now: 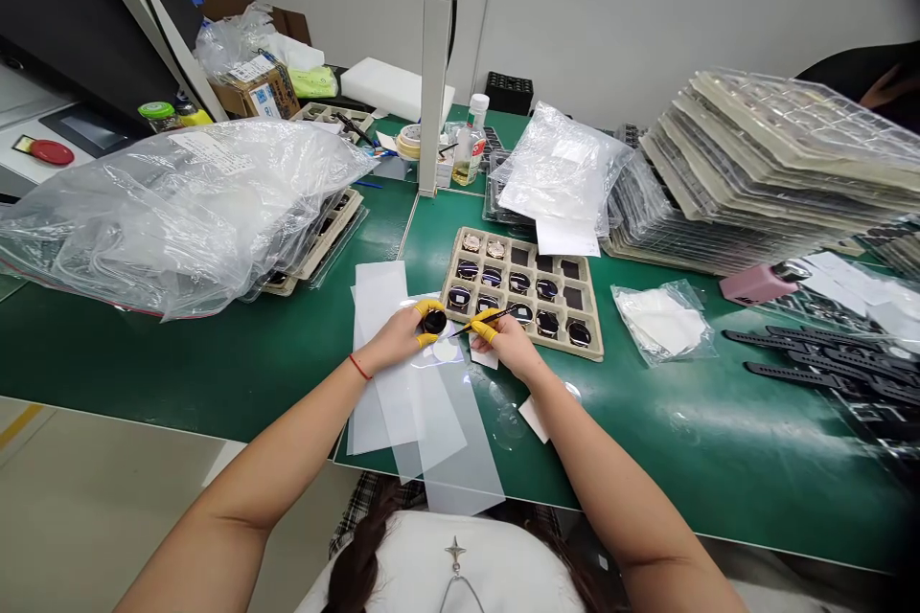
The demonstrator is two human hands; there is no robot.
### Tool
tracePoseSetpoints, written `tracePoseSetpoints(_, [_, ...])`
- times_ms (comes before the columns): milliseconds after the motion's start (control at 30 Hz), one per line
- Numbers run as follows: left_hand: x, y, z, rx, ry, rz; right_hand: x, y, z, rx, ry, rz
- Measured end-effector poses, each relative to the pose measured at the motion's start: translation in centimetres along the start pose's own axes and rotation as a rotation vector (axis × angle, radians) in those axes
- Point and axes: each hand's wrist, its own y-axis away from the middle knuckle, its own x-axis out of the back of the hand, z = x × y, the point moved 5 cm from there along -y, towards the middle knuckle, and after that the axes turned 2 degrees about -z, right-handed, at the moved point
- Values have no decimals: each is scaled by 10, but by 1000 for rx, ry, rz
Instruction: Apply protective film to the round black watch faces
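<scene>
Here, round black disc (434,322) at tip of pinching left hand (397,337); right hand (515,347), rightward, pinches dark tweezers (497,315).

On the table (632,450), the tray (594,311) holds watches (547,322). Counting from this tray, the sheets (438,421) lie at seven o'clock. The bag (201,211), partly over other trays (320,261), is between nine and ten. The bottle (470,148) stands at eleven, the stack of trays (754,172) at two. At three is the packet (662,320), and beyond it the straps (791,373).
</scene>
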Motion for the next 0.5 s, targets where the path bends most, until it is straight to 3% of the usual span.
tracePoseSetpoints(300, [2,0,0,16,21,6,15,32,-27,121,64,25])
tracePoseSetpoints(400, [6,3,5,51,36,45,30,55,-46,188,-12,144])
tracePoseSetpoints(500, [9,11,24,111,155,123,38,83,-68,274,-97,265])
